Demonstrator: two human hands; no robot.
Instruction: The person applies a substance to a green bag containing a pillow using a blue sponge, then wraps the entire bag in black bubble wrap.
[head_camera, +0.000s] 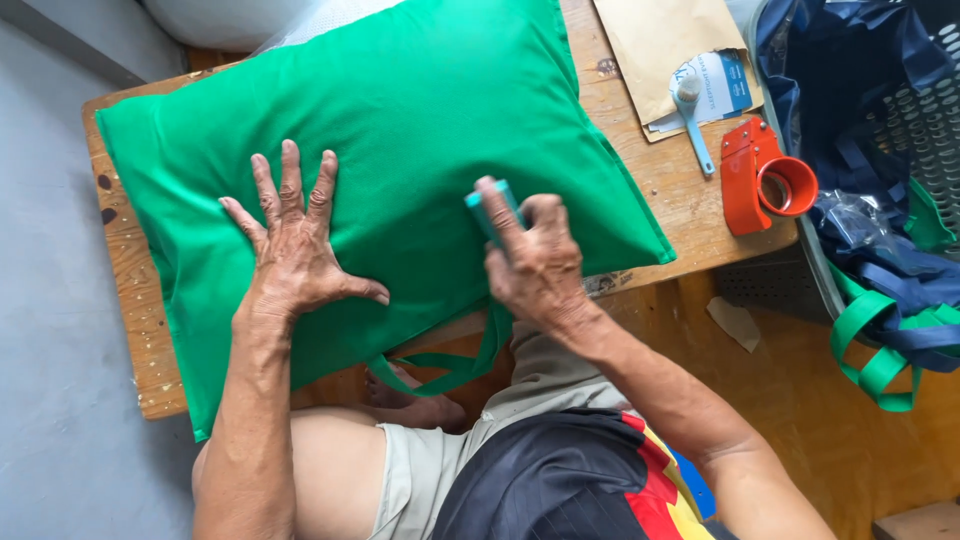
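A large green fabric bag (420, 110) lies flat across a low wooden table (135, 300). My left hand (292, 245) presses flat on the bag with fingers spread. My right hand (535, 262) grips a small teal tool (490, 208) held against the bag's surface near its right side. The bag's green handle strap (450, 365) hangs over the table's near edge.
An orange tape dispenser (762, 180), a pale blue tool (692, 120) and a brown envelope (665, 45) lie at the table's right end. A grey basket (920, 130) with blue and green bags stands at the right. My knees sit under the near edge.
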